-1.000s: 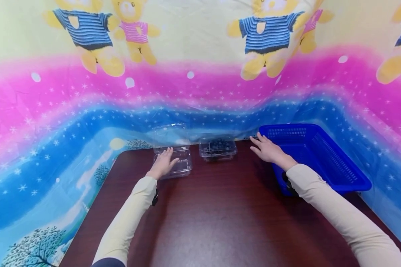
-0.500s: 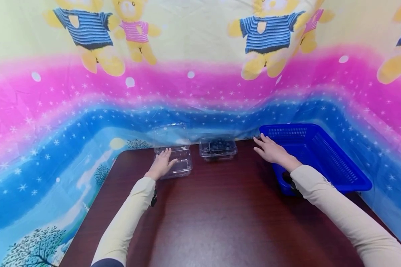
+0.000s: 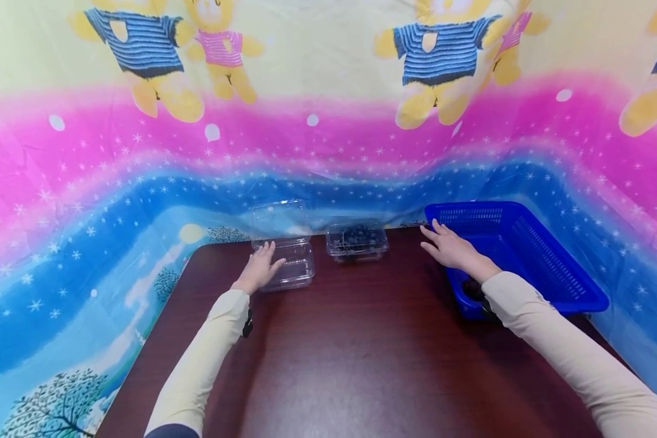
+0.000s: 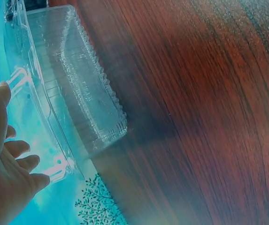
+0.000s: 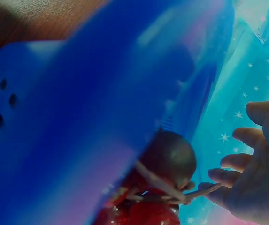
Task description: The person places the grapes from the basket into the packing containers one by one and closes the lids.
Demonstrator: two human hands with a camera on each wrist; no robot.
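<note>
My left hand (image 3: 256, 267) is held with fingers apart over the left side of a clear plastic clamshell box (image 3: 298, 267), whose lid (image 3: 280, 219) stands raised. In the left wrist view the box (image 4: 85, 89) has nothing in its tray, and I cannot tell whether the fingers touch its lid. My right hand (image 3: 453, 250) hovers with spread fingers above the left rim of a blue plastic basket (image 3: 566, 304). Dark red round fruits (image 5: 169, 157) on a thin stem lie inside, seen past the blurred rim in the right wrist view. Nothing is in either hand.
A second clear box (image 3: 357, 242), shut, holds dark round berries near the table's back edge, between the hands. The brown table (image 3: 334, 353) runs forward. A patterned cloth (image 3: 317, 152) with bears hangs closely behind and along the sides.
My left hand has drifted slightly left and toward me. My right hand has shifted a little to the right over the basket rim. The boxes and basket stay where they were.
</note>
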